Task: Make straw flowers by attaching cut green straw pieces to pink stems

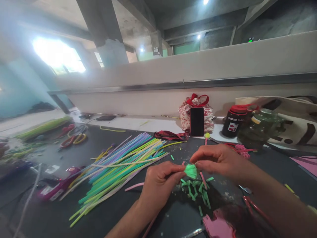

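Observation:
A bright green fuzzy pipe-cleaner tuft (191,171) is held up between my two hands. My left hand (158,183) pinches its left side between thumb and forefinger. From the upper right, my right hand (214,159) has its fingertips closed at the tuft's top edge. Short green pipe-cleaner cuttings (194,188) lie scattered on the dark table just below, with a pink stem among them. To the left of my left hand spreads a large bundle of long pipe cleaners (123,162) in green, yellow, blue and purple.
A phone (197,121) leans on a red-and-white drawstring bag (183,114) at the back. Right of it stand a black bottle (234,122) and a clear jug (257,129). Scissors (73,140) and a purple glue gun (56,188) lie left. Pink sheet pieces (219,226) lie in front.

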A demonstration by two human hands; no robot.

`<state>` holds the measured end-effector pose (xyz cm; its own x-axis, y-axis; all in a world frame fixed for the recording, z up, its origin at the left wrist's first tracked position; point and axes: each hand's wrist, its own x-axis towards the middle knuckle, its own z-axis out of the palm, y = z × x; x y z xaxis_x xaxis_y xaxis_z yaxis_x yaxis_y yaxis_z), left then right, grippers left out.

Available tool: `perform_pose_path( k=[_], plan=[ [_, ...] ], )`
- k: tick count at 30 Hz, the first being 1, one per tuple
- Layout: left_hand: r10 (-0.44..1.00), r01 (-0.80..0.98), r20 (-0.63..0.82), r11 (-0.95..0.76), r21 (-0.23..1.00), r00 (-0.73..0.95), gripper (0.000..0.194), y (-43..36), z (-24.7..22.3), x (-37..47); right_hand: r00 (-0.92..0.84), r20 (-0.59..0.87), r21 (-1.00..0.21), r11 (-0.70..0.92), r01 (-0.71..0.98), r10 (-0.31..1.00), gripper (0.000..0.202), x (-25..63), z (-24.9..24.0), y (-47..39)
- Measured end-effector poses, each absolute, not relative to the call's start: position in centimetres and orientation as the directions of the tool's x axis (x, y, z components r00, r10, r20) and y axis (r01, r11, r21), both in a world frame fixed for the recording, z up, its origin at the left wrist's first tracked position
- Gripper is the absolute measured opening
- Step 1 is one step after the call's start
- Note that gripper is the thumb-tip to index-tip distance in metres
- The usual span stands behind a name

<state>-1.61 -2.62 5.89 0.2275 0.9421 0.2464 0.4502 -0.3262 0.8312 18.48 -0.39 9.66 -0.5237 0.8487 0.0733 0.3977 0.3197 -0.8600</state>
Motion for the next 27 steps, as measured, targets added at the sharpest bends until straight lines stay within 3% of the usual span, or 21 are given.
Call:
perform_pose_path(
  k=[4,8,15,19,21,24,27],
  plan=[
    [0.913,0.484,0.291,-0.399,0.779,0.286,0.015,-2.5,5.8,-1.7,-0.538,0.13,-0.741,0.442,0.505,0.833,0.011,17.9,9.5,-0.6],
    [0.889,0.51,0.333,-0.454,0.73,0.315,0.016,-2.5,5.2,-1.7,-0.567,0.21,-0.543,0.577,0.61,0.796,0.011,17.4,9.4,-1.0],
    [0.885,0.558,0.37,-0.466,0.687,0.283,0.014,-2.5,4.7,-1.3,-0.532,0.245,-0.354,0.586,0.729,0.81,0.007,16.5,7.6,-1.0],
    [0.908,0.525,0.343,-0.418,0.741,0.239,0.013,-2.3,4.9,-1.2,-0.523,0.221,-0.392,0.566,0.725,0.823,0.005,16.6,7.5,-0.8],
    [0.944,0.442,0.281,-0.328,0.835,0.171,0.012,-2.1,5.1,-1.3,-0.513,0.229,-0.463,0.556,0.69,0.827,0.018,16.7,7.8,-0.8],
    [0.991,0.113,0.068,-0.082,0.99,0.119,0.011,-1.8,5.2,-1.4,-0.481,0.259,-0.586,0.532,0.611,0.838,0.037,16.9,8.4,-0.8],
    [0.975,-0.219,-0.077,0.123,0.968,0.206,0.017,-1.5,5.1,-1.6,-0.487,0.269,-0.711,0.513,0.481,0.831,0.033,16.9,8.5,-0.7]
  ],
)
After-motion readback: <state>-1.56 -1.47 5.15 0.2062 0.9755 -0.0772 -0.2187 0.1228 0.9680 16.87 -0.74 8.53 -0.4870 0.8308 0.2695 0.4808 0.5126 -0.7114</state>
